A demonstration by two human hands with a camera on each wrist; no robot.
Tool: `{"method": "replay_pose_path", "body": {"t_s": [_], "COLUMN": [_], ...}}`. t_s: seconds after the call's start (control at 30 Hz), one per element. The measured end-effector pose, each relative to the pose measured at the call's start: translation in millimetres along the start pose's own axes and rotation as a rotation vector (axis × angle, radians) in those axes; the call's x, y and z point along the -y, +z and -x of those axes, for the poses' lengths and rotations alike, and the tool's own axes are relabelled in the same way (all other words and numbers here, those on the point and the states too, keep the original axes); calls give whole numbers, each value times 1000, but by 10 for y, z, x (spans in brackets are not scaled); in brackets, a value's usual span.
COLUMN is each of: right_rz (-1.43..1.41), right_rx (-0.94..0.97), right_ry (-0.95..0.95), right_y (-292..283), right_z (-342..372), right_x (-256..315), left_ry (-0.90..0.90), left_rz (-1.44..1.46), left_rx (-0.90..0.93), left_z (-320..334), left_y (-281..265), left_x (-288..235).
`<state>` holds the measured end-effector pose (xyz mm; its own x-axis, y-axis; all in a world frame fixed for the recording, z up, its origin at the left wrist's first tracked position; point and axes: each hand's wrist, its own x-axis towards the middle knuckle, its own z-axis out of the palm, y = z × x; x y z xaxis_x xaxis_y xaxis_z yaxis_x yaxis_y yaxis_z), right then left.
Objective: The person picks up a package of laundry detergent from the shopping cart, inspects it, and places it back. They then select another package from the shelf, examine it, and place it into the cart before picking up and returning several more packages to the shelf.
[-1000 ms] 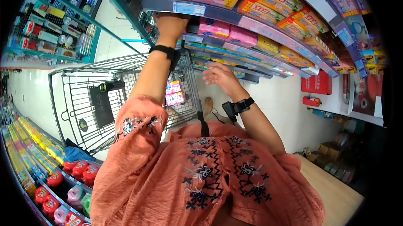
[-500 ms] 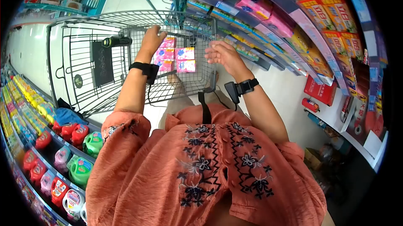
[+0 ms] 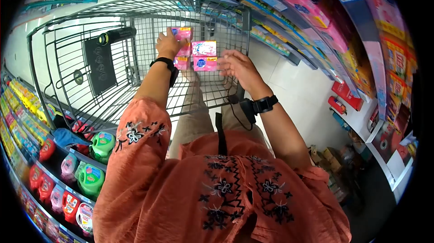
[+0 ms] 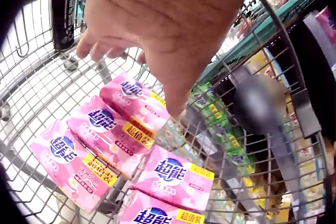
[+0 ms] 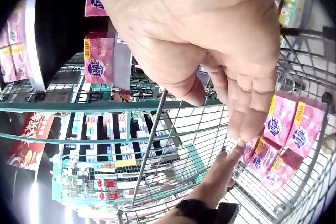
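The pink packs [image 3: 205, 64] are inside the wire cart [image 3: 149, 80], five of them, in two rows side by side. One row has three packs and the other has two. The left hand [image 3: 169, 44] is just over the row of three, close to the end pack [image 4: 131, 95]. Its fingers are loose and a bit bent, and the thumb points down by that pack. It looks like it grips nothing, but the hand hides part of the pack, so I cannot tell if they touch. The right hand [image 3: 239, 69] is up by the side of the cart, near the row of two. Its fingers are open and only bent a little, and they hold nothing. A black tube [image 3: 120, 35] and a dark board [image 3: 100, 64] are at the other end of the cart. More pink boxes [image 3: 309, 10] sit on the shelf at the right. Green bottles [image 3: 91, 179] and red bottles [image 3: 45, 186] stand at the left, near a blue cloth [image 3: 68, 138].
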<state>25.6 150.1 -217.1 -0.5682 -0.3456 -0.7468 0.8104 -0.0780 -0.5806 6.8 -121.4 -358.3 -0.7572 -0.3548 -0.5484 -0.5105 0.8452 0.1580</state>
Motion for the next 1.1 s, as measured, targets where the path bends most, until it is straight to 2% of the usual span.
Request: {"method": "replay_pose_path", "body": {"t_s": [0.1,0.23,0.33,0.37,0.47,0.6,0.67,0.73,0.77,0.87,0.9,1.0,1.07,1.1], "right_rz": [-13,-54,-52,-51,-48,44,139,242,301,445,473,560,585,504], "right_rx": [13,6,2,0,6,14,15,22,8,5,32,93,167,205], "right_ry": [2,33,53,50,40,-33,-108,-195,-284,-497,-537,-636,-663,-563], "right_y": [19,9,-4,-21,-13,21,72,122,165,315,370,518,564,595], "right_z": [-40,-91,-100,-105,-45,93,162,241,275,408,485,764,894,995], "right_x": [-103,-221,-278,-280,-236,-85,45,142,195,363,472,744,843,919], "left_ry": [-86,-81,-149,-156,-103,-38,102,170,207,201,211,277,343,361], "left_rz": [-46,-21,-49,57,-49,220,466,740,975,1173,1165,1212,1137,1131], "left_rx": [70,20,-39,-95,-29,60,3,122,255,446,523,564,560,547], "left_z": [-145,-278,-304,-325,-391,-205,-88,165,511,1162,1297,1732,1978,2046], "left_y": [64,300,470,486,398,-124,-254,-567,-925,-1505,-1613,-1853,-1958,-1965], "left_x": [-121,-231,-301,-327,-232,-158,-46,-54,-201,-360,-381,-466,-491,-511]}}
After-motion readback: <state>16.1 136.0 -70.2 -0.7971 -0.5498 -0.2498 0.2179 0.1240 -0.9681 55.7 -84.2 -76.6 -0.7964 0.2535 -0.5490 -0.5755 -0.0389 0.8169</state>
